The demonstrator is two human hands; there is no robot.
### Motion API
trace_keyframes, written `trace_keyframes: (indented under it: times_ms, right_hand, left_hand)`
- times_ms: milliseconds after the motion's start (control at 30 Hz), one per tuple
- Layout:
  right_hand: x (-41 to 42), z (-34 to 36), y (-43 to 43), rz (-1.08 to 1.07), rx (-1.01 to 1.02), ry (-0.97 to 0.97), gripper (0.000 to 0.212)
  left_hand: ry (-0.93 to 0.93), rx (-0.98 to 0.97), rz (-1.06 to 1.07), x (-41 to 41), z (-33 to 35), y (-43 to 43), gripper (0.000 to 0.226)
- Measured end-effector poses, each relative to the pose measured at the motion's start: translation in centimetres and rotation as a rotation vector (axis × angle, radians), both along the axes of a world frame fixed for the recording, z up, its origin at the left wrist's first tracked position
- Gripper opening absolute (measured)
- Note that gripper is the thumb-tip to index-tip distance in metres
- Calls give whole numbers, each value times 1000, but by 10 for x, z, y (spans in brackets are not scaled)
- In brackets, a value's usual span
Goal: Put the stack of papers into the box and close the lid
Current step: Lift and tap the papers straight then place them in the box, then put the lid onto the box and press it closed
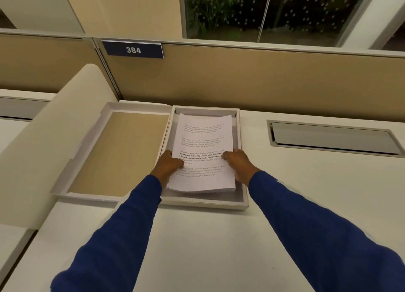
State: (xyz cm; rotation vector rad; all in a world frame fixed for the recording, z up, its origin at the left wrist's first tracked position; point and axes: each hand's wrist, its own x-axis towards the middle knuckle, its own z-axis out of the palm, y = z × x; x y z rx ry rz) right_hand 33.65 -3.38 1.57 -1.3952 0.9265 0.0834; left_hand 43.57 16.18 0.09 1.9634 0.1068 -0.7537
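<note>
A thick stack of printed white papers (203, 138) is inside the open white box (241, 200), its near end still raised a little above the grey floor. My left hand (169, 163) grips the stack's left edge and my right hand (237, 163) grips its right edge, thumbs on the top sheet. The box's hinged lid (118, 153) lies flat and open to the left, showing its tan inner face.
The box sits on a white desk (219, 248) against a tan partition with a blue "384" sign (133, 49). A metal cable hatch (333, 137) is set in the desk at right. A cream curved divider (50, 142) stands left of the lid.
</note>
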Motion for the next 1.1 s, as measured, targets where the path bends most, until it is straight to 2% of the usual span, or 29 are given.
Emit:
trace_keyframes:
  times_ms: [67,200,267,367,400,500,533,600,667,767,867,967,1100]
  right_hand:
    - [7,-6,0,-13,-21,44,20]
    - [14,-18,-1,-47,-65,114,18]
    - [16,-23,-2,-65,-135,142,12]
    - [18,-23,1,-47,-275,142,18]
    - [17,-20,3,-33,-306,133,22]
    - [8,-9,7,45,-425,114,58]
    - [3,-5,8,79,-497,91,64]
    - [-10,-2,8,107,-669,23,67]
    - [-24,-4,5,84,-827,-18,67]
    - [-43,-18,0,68,-845,50,67]
    - [-58,-35,0,106,-812,166,64]
    - [-68,-48,5,137,-814,176,56]
    - [-73,-55,13,159,-861,159,50]
  left_hand:
    - [-5,21,7,4,-4,-4,44]
    - [-84,89,-7,3,-12,-13,39]
    - [-153,161,-18,-1,-16,-16,33]
    - [-260,283,-63,-7,-18,-16,30]
    - [-294,309,-80,-10,-18,-15,33]
    - [-400,356,-116,-24,-14,-11,48]
    - [-449,356,-114,-30,-13,-9,55]
    - [-573,318,-47,-44,-11,-1,66]
    - [-734,287,92,-56,-8,14,62]
    - [-856,333,388,-68,-12,47,53]
    - [-793,434,607,-74,-19,84,57]
    - [-592,491,773,-67,-28,113,70]
    - [-249,334,897,-55,-37,130,78]
